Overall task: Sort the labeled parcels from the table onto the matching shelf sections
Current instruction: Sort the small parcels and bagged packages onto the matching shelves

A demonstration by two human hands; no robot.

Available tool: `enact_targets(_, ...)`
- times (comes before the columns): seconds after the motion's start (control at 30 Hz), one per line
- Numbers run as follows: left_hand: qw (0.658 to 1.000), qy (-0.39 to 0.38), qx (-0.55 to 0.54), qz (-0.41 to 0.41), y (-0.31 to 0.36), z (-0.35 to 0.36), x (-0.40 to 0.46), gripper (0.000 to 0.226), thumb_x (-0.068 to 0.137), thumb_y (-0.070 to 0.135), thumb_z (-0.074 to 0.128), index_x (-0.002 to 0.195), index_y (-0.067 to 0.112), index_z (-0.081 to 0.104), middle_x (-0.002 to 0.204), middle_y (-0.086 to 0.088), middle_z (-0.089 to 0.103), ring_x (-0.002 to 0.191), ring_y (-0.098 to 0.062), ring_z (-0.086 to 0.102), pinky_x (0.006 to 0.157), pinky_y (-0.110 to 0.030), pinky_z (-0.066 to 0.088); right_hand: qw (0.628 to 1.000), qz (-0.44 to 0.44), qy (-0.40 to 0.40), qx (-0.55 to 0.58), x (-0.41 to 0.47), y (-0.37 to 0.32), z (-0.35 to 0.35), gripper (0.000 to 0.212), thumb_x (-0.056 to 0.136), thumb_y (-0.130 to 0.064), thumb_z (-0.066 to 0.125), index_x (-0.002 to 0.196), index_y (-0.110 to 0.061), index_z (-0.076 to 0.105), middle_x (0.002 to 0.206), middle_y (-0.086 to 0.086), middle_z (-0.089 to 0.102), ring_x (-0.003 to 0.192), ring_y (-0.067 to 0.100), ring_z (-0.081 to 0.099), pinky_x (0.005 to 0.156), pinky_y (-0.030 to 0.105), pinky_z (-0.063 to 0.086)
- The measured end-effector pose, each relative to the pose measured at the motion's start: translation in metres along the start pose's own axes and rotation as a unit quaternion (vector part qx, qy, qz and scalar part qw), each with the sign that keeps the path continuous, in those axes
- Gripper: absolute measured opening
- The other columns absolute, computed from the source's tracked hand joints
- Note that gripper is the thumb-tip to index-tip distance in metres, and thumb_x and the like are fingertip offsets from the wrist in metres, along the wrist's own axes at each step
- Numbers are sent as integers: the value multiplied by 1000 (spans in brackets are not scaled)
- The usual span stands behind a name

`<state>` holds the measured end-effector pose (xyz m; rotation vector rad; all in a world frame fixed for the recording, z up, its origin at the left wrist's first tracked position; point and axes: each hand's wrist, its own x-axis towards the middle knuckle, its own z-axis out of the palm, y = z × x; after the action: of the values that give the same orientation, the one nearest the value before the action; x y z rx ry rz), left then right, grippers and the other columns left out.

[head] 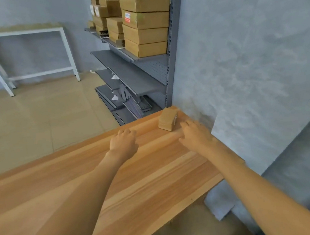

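One small brown cardboard parcel (167,119) with a label on its right face stands near the far right corner of the wooden table (103,183). My right hand (195,135) hovers just in front of and to the right of it, fingers spread, holding nothing. Further left, my left hand (123,142) is over the table, fingers loosely curled and empty. The grey metal shelf unit (134,68) rises beyond the table, its upper shelf stacked with several brown parcels (145,24).
The lower grey shelves hold only loose paper scraps and metal parts near the floor. A white-framed table (23,53) stands against the back wall on the left. A grey wall (239,47) runs along the right of the table.
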<state>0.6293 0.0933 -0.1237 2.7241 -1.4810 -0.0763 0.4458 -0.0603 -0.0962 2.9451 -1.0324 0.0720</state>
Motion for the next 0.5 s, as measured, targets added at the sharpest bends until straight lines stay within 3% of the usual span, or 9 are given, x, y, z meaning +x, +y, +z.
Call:
enact_targets(0.2,998,-51,-30,2,-46,32,79,44,97,25,49,137,11,42,138,-10,47,129,-31,40,97,-43,44,997,52,-53,13,69,-12,44,48,92,-35,59,133,-13,47,135,6,50,128,27,43,98,39,41)
enact_targets(0.5,994,-95,-59,1,-81,61,154,45,96,29,51,137,12,43,136,-10,49,127,-31,43,92,-45,49,991,91,-75,58,147,-5,91,56,91,-29,61,140,-10,42,142,10,44,132,30,40,105,43,39)
